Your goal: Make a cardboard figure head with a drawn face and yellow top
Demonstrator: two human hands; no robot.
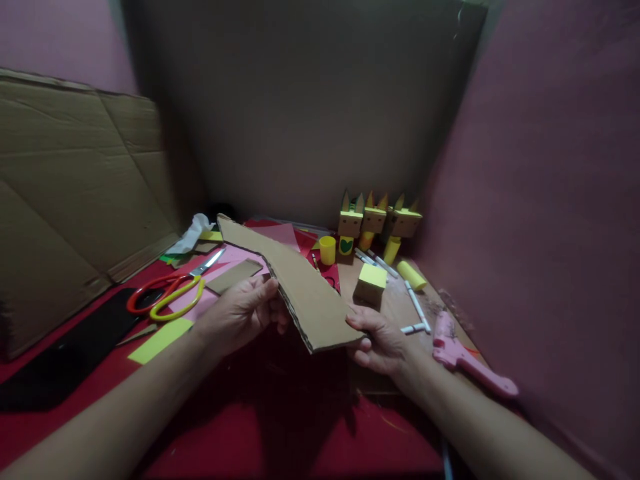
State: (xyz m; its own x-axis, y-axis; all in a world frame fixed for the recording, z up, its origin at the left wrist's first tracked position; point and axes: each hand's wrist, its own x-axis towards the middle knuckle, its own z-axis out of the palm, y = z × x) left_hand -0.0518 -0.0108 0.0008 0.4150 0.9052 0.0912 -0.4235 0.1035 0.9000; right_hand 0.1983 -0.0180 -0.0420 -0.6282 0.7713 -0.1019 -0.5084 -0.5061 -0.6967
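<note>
Between my two hands, a bent strip of brown cardboard [300, 280] is held above the red table. My left hand [253, 307] pinches its left edge near the middle. At the near right end, my right hand [377, 337] grips the corner with thumb on top and fingers beneath. Scissors [173, 293] with red and yellow handles lie open left of my left hand. A smaller cardboard piece [235, 275] rests on pink paper behind that hand. Just beyond my right hand sits a small cardboard box [371, 283] with a yellow top.
Several box-headed cardboard figures [351, 227] stand at the back beside a yellow paper cup [327, 250]. White markers [416, 307] and a pink glue gun [465, 360] lie right. A black mat [75, 347] and a large cardboard sheet [80, 193] are left. Walls enclose the back and right.
</note>
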